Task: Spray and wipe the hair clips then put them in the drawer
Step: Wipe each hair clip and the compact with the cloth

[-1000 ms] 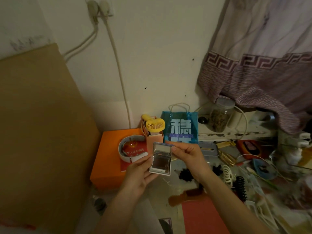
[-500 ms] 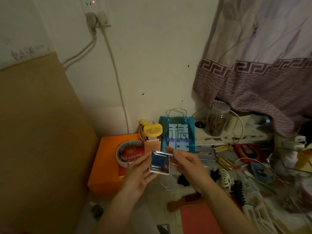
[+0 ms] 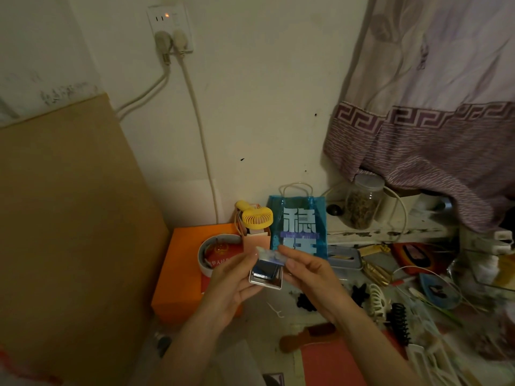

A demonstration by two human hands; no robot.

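Observation:
Both hands hold a small silver folding mirror [image 3: 266, 270] above the cluttered table. My left hand [image 3: 230, 282] grips its lower half from the left. My right hand [image 3: 308, 277] pinches the hinged upper flap, which is folded partway down. On the table to the right lie several hair clips: a black claw clip [image 3: 306, 302], another black one [image 3: 359, 291], a white claw clip [image 3: 376, 301] and a long black clip [image 3: 400, 323]. No spray bottle or drawer can be made out.
An orange box [image 3: 178, 274] sits at the left with a white ring-shaped case [image 3: 203, 257] on it. Behind stand a yellow handheld fan [image 3: 256, 217], a blue gift bag [image 3: 298, 227] and a glass jar [image 3: 362, 201]. A brown comb [image 3: 306, 334] and a red mat [image 3: 334, 363] lie nearer.
The mirror's upper flap has folded down from flat open toward the base. Both hands stay on the mirror; the view has tilted upward slightly.

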